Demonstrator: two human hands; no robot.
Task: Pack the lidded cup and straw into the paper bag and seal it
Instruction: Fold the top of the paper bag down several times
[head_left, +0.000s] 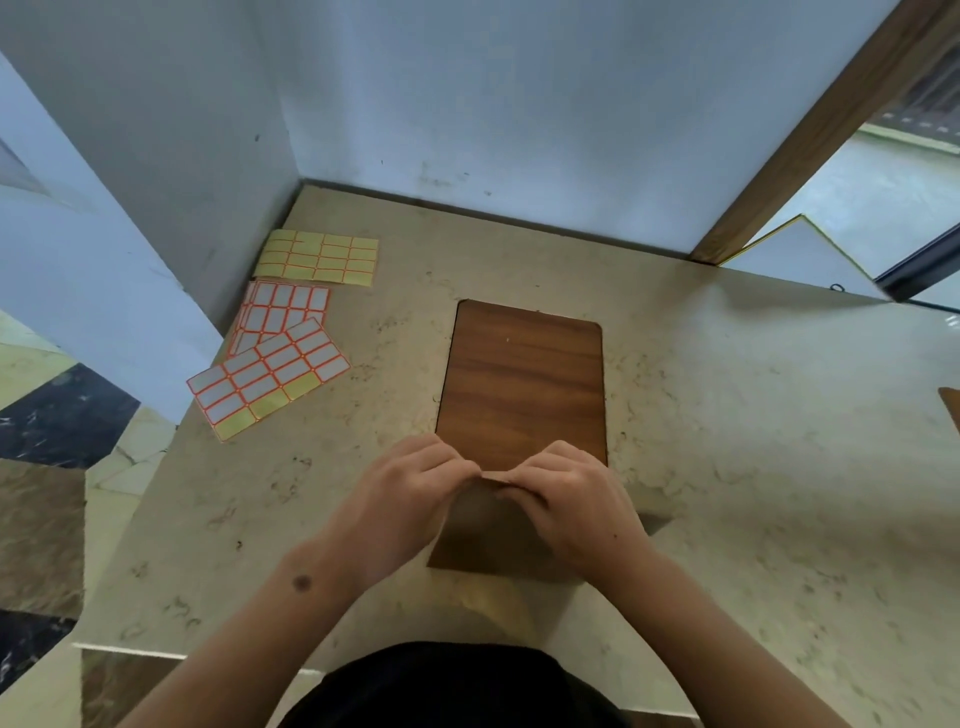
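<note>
A brown paper bag (480, 525) stands on the near end of a wooden board (522, 384), seen from above. My left hand (410, 488) and my right hand (569, 501) meet at the bag's top edge, and the fingers of both pinch the folded paper there. Most of the bag's top is covered by my hands. No cup or straw shows; what is inside the bag is hidden.
Three label sticker sheets lie at the back left of the marble counter (727, 415): a yellow one (317, 257) and two white ones with orange borders (283, 312) (267, 374). Walls close off the back and left. A wooden frame (810, 140) rises at the right.
</note>
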